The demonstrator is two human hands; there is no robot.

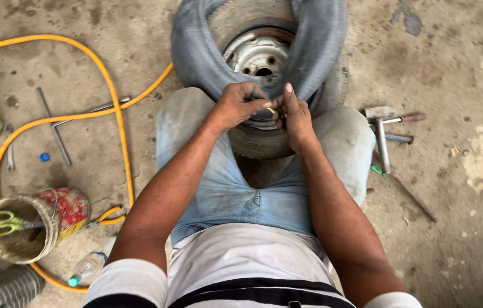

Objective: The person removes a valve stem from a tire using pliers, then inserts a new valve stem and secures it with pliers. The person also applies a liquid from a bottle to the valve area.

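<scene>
Both hands meet at the tyre's (316, 51) near edge, between the knees: left hand (238, 105) and right hand (294, 117) pinch a small brass piece (274, 113), fingers closed on it, over the rim (258, 57).

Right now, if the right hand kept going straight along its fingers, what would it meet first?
The right hand points up and away, so it would likely meet the grey inner tube draped over the wheel first; depth is unclear.
</scene>
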